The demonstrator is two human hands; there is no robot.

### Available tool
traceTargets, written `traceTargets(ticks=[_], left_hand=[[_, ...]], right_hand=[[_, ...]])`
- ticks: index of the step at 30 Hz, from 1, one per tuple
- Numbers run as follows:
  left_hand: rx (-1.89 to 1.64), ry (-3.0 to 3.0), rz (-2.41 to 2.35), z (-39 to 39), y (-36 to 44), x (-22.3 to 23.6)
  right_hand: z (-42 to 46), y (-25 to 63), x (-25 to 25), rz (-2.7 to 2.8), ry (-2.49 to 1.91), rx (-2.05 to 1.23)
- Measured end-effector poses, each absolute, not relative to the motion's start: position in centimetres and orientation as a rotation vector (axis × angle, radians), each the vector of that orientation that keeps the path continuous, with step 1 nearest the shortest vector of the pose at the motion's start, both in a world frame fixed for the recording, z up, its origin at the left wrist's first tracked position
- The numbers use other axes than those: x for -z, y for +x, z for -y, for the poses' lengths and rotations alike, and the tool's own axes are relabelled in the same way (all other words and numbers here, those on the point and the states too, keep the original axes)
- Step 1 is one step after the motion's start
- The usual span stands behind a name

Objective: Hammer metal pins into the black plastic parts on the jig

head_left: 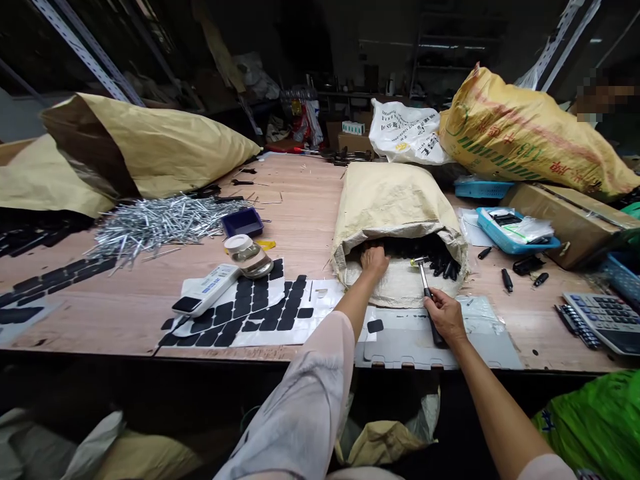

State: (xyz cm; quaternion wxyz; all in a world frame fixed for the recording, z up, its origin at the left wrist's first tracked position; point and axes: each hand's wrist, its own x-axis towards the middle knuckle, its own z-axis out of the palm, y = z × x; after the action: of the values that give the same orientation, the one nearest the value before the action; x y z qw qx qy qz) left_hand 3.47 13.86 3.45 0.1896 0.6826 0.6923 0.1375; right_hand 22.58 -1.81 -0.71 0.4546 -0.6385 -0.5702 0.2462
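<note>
A beige woven sack (395, 193) lies on the bench with its mouth facing me, and several black parts (447, 265) show inside it. My left hand (375, 260) reaches into the left side of that mouth; its fingertips are hidden in the shadow, so I cannot see what they touch. In front of the sack's right side, my right hand (447, 317) is closed around the black grip of a small hammer (424, 277). The hammer's metal head points up and away, near the black parts. Beneath this hand lies a grey sheet (480, 340).
Left are a heap of metal rods (155, 227), a dark blue tray (243, 222), a jar (249, 257), a white device (207, 290) and black pads (280, 310). Right are blue baskets (530, 248), a cardboard box (570, 213) and a calculator (607, 320). Large sacks (530, 127) stand behind.
</note>
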Motion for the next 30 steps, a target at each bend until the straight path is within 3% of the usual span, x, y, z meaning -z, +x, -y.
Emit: traceTargets(ticks=[5,13,19,30], left_hand=[[-0.471,1.986,-2.023,-12.1,3.0,-2.7],[-0.572,2.172,-1.515,-5.5,2.6,-1.7],[-0.613,2.071,-1.552,-5.4,3.2,-0.7],[-0.643,2.032,-1.547,-5.6,3.3,-0.5]], right_hand=[[2.0,22.3,0.3,1.416,-1.591,-0.59],[1.7,22.8,0.8,1.372,-1.606,-0.592],[2.8,23.0,-0.4,1.343,-1.537,-0.721],[6.8,22.9,-2.5,1.471,-1.6,-0.596]])
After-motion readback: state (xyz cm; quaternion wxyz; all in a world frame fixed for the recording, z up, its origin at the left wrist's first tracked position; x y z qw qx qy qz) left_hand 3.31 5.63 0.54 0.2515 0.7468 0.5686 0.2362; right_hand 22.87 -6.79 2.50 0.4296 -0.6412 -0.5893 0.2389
